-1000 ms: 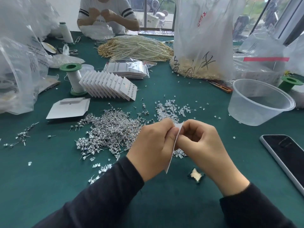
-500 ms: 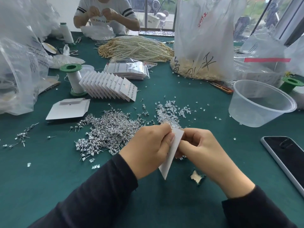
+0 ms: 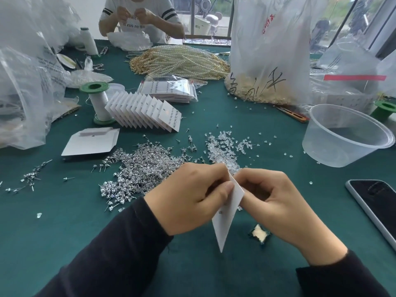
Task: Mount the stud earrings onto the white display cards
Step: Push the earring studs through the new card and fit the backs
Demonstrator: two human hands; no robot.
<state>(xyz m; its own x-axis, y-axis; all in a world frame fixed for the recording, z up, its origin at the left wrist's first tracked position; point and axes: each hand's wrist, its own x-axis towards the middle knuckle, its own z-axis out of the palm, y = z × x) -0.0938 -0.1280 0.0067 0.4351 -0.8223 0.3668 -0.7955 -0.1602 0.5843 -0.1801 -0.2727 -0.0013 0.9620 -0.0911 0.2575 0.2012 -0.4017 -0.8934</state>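
Observation:
Near the table's front, my left hand [image 3: 192, 196] pinches a white display card [image 3: 227, 219] held on edge, one corner pointing down. My right hand [image 3: 276, 202] is curled against the card's far side, fingertips meeting the left hand's at the card's top; what they hold there is hidden. A heap of silver stud earrings [image 3: 141, 170] lies on the green cloth just beyond my left hand. Clear earring backs [image 3: 222, 146] are scattered beyond the hands. A fanned row of filled cards [image 3: 143, 111] stands further back left.
A clear plastic tub [image 3: 347, 136] sits at right, a phone [image 3: 377, 204] near the right edge. A flat white envelope [image 3: 91, 141], a green-capped thread spool [image 3: 97, 99], plastic bags, pearl strands [image 3: 182, 61] and another person's hands [image 3: 137, 13] are further back. A small scrap [image 3: 259, 233] lies under my right wrist.
The card has turned between my hands, showing more of its face and hanging lower. Both hands have shifted slightly toward me and stayed together on it.

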